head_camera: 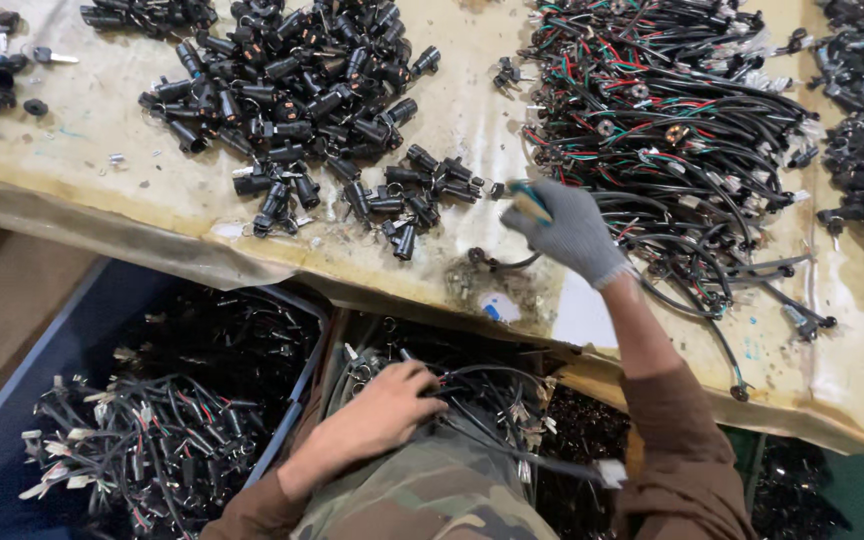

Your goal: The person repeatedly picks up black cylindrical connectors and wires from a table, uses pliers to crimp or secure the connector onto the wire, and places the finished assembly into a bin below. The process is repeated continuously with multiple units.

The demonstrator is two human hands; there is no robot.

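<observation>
1. Head view, right hand (570, 232): gloved, out over the worktop (132, 190), grip closed on a small teal-and-yellow tool (530, 200). Cannot tell what kind of tool; its tip is blurred.
2. Same view, left hand (384, 408): bare, down at the lap, fingers curled over a cable (497, 445) with a white plug at its end. Grip looks narrow on the black lead, but the fingertips are hidden among the wires, so a firm hold is a judgement only.
3. Black barrels (292, 90) lie heaped on the worktop, left of the gloved hand; a few strays sit just beside it.
4. Wire pile (672, 110), black with red and green leads, lies right of and behind the gloved hand, touching its wrist area.
5. Blue bin (12, 400) at lower left holds more wired pieces.
6. To do it well, my judgement: keep the cable pinned in the lap so it does not drag, and pick only one loose barrel from the pile's edge, not the tangle.
7. Risk: glove snagging on loose leads.
</observation>
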